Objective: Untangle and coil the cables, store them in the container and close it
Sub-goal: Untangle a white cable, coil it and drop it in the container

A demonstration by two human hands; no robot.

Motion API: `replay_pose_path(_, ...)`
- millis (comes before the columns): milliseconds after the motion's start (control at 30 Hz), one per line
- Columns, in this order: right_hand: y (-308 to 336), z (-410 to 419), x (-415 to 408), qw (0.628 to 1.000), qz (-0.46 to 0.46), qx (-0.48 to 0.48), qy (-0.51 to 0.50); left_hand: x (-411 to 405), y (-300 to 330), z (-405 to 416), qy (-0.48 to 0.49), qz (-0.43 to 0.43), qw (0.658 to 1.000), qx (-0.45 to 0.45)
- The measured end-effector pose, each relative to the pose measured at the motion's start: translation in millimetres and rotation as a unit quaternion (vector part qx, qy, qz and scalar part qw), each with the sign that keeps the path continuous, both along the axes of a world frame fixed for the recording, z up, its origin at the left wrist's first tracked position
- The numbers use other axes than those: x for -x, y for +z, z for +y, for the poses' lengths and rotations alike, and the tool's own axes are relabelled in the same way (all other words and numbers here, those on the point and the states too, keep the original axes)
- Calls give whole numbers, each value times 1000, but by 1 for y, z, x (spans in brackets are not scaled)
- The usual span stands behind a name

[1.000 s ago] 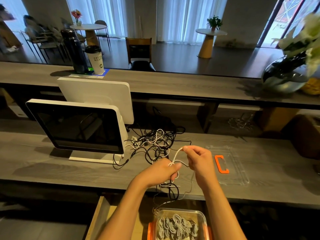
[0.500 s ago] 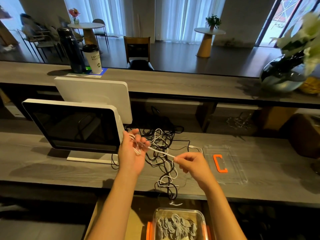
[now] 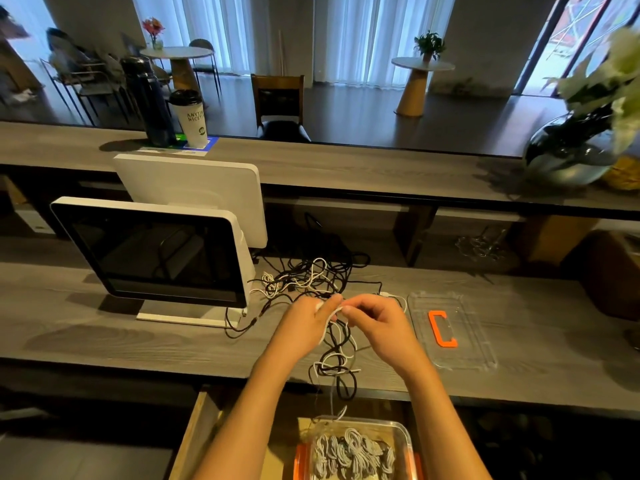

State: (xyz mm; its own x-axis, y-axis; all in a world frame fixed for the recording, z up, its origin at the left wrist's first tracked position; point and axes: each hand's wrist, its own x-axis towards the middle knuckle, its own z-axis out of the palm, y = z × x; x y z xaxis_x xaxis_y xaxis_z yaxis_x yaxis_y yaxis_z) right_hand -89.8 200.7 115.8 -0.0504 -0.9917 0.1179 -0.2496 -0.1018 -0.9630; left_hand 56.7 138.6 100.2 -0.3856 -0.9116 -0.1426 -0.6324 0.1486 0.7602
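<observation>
Cables (image 3: 313, 282) lie in a black and white tangle on the tabletop (image 3: 104, 341), at 12 o'clock from our hands. Our left hand (image 3: 304, 318) grips a white cable (image 3: 329, 315), and our right hand (image 3: 375, 320) pinches the same cable just beside it. The container (image 3: 403, 441) with coiled cables sits at 6 o'clock, below the tabletop edge. Its clear lid (image 3: 478, 341) lies at 3 o'clock. A screen (image 3: 152, 251) stands at 10 o'clock.

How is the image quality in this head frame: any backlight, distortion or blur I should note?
Head view: the windows behind blow out, leaving the counter dim; wide-angle bending curves the counter edges; the plant at right is overexposed and soft; the hands and cables stay readable.
</observation>
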Motion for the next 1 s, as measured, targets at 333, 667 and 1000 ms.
replay_pose_path(333, -10, -2, 7, 996, 1, -24, -89, -4, 9, 13, -222, 85, 949, -209)
replay_pose_path(667, -12, -1, 10, 990, -42, -64, -115, -14, 15, 4, 59, 194, 974, -96)
replay_pose_path(1000, -16, 5, 16, 995, 9, -92, -48, -36, 24, -9, 323, 610, 704, -166)
